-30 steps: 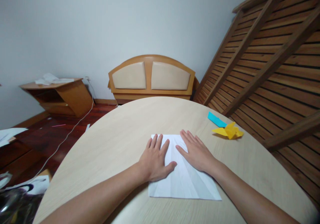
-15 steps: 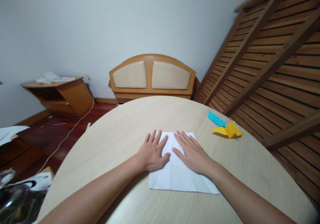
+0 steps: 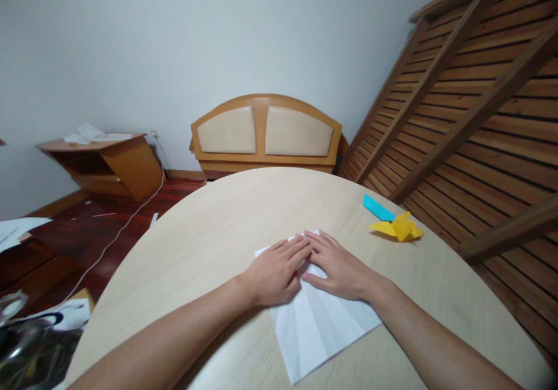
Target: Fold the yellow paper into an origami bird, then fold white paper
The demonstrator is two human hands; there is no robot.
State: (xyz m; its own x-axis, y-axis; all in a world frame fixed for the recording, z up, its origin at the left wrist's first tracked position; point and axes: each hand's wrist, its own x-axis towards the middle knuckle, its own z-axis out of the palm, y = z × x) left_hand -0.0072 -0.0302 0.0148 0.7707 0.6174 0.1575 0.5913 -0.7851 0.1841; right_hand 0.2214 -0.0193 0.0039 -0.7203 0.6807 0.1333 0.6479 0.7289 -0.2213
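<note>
White paper [image 3: 322, 326], creased and lying skewed on the round table [image 3: 209, 239], lies under both hands. Left hand [image 3: 274, 271] and right hand [image 3: 337, 268] press flat, fingertips meeting; even pressure would probably keep creases sharp. Yellow origami [image 3: 399, 228] sits well apart.

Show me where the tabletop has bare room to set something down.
Bare wood runs along the table left of the left hand, and across the far side toward the headboard. Crowded: the middle, where both hands, right hand included, press the white paper, and the right rim with the yellow fold and blue strip.
</note>
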